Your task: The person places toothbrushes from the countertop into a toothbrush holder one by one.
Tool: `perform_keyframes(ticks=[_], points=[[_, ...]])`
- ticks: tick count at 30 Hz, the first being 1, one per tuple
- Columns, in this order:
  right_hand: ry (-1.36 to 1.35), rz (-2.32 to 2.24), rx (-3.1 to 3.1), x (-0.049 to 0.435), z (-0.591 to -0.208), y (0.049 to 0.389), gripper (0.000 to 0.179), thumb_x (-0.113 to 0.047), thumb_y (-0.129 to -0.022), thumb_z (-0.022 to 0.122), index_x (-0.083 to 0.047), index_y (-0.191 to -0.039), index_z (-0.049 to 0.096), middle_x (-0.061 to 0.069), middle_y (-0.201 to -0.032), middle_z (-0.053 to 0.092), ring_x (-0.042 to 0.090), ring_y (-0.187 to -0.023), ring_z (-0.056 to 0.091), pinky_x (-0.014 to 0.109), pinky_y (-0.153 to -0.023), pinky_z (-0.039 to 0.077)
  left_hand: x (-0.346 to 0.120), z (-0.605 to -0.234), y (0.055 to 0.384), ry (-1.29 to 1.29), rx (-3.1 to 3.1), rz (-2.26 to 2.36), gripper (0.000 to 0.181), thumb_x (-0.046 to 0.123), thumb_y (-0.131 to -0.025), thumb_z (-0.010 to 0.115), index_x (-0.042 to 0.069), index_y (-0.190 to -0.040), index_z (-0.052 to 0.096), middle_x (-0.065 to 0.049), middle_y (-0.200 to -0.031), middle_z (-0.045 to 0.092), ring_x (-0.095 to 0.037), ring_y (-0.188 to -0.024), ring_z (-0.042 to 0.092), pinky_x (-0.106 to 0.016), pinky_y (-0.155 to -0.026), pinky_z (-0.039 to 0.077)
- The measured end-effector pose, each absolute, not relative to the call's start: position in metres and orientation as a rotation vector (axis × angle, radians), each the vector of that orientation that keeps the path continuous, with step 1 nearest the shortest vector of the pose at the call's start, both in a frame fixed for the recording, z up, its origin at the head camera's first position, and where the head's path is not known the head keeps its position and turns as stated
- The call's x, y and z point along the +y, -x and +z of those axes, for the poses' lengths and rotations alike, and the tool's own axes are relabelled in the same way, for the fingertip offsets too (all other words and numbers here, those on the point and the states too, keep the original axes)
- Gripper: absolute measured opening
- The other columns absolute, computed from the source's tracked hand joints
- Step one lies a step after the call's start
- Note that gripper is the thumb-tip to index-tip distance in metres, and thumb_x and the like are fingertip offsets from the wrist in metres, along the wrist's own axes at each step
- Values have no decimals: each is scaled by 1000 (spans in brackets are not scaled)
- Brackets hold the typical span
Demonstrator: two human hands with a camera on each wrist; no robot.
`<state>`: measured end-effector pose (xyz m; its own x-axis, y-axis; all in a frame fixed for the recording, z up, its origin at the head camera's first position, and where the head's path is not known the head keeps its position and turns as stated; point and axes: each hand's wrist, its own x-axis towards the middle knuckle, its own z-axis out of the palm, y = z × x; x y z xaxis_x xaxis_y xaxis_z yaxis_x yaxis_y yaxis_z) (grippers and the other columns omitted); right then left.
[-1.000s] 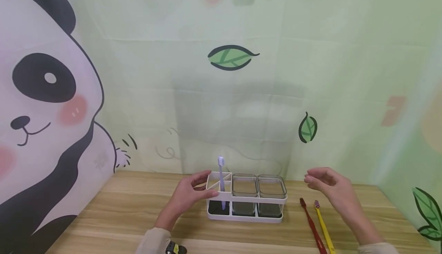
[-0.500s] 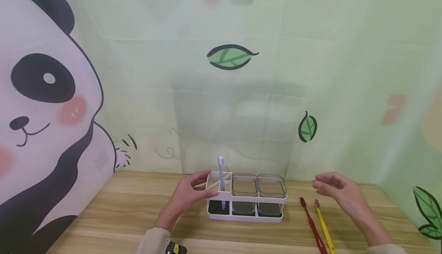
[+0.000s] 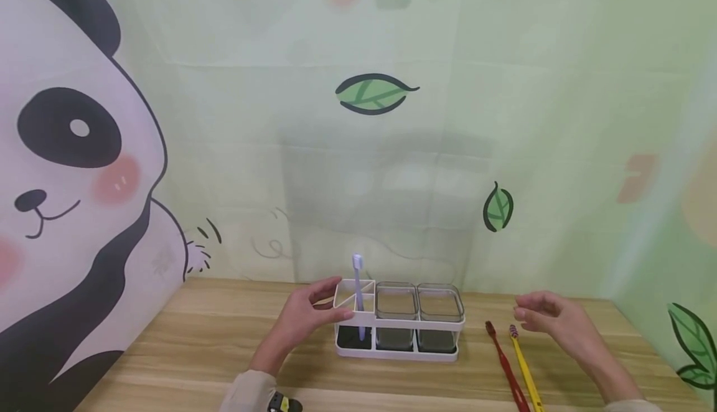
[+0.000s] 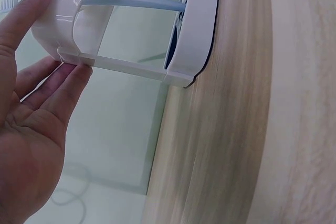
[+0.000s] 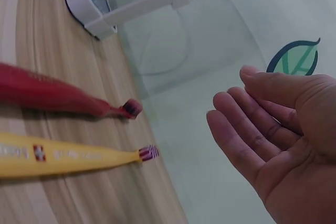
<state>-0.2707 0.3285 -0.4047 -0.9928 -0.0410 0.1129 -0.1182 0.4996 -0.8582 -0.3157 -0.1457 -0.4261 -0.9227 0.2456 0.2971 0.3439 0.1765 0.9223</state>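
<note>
A white toothbrush holder point(image 3: 400, 356) stands on the wooden table. My left hand point(image 3: 305, 312) grips its upper left end, thumb on the front and fingers at the side and back, as the left wrist view point(image 4: 39, 124) confirms. A pale lavender toothbrush point(image 3: 358, 281) stands upright in the divided left section, its head above the rim. My right hand point(image 3: 566, 331) hovers above the table with loosely bent fingers and holds nothing. Nearest to it lie a yellow toothbrush point(image 3: 525, 368) and, to its left, a red toothbrush point(image 3: 506, 365), both with heads pointing away from me.
Two clear square cups point(image 3: 396, 303) sit in the holder's middle and right sections. Behind the wooden table point(image 3: 224, 337) hangs a green cloth backdrop point(image 3: 252, 119) with a printed panda and leaves. A black-and-yellow device point(image 3: 284, 402) is strapped at my left wrist.
My right hand has moved to the right and a little down toward the table, away from the holder. The left hand, the holder and the toothbrushes have stayed in place.
</note>
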Motion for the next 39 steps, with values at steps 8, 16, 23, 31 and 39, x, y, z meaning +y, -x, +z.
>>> perform_keyframes(ticks=[8,16,23,31,39], points=[[-154,1530,-2707,338,-415,273,46,-22,-103,74,12,-131,62,23,-120,72,34,-103,74,42,-90,65,-147,-427,316,604,-2333,-1893,72,13,-87,91,-8,-147,57,-29,-142,62,-44,-127,64,-41,-101,59],[-91,1420,-2808,348,-430,279,45,-25,-102,75,10,-128,64,14,-113,74,27,-100,71,35,-83,63,-146,-427,315,600,-2329,-1897,73,13,-87,91,-7,-147,57,-29,-141,62,-43,-126,65,-39,-101,59],[-71,1297,-2852,353,-440,278,37,-24,-100,77,6,-121,69,12,-111,74,25,-100,69,32,-83,58,-146,-428,316,585,-2340,-1876,73,14,-86,92,-7,-147,58,-28,-142,62,-43,-126,65,-40,-100,59],[-16,1451,-2854,351,-449,282,36,-15,-98,78,12,-119,67,9,-102,74,27,-91,73,35,-79,64,-146,-428,316,596,-2318,-1908,73,11,-86,91,-9,-147,56,-30,-145,59,-44,-126,64,-39,-100,59],[-52,1471,-2847,347,-455,281,39,-10,-94,79,16,-118,64,10,-96,75,27,-87,72,37,-77,66,-146,-428,316,598,-2328,-1904,72,12,-86,91,-8,-147,57,-29,-147,58,-44,-128,63,-40,-101,58]])
